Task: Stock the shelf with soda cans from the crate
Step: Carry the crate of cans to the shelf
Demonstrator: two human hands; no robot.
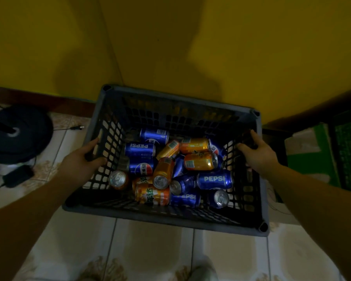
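Note:
A dark grey plastic crate (162,217) with lattice walls fills the middle of the head view, in front of a yellow wall. Inside lie several soda cans in a loose heap: blue Pepsi cans (214,179) and orange cans (200,161), most on their sides. My left hand (83,159) grips the crate's left wall, fingers curled over its rim. My right hand (258,154) grips the right wall the same way. No shelf shows in this view.
A round black stand base (18,131) with a pole sits on the tiled floor at the left, with a black adapter (17,176) and cables near it. Green boxes (320,159) stand at the right. Pale floor tiles (150,250) spread below the crate.

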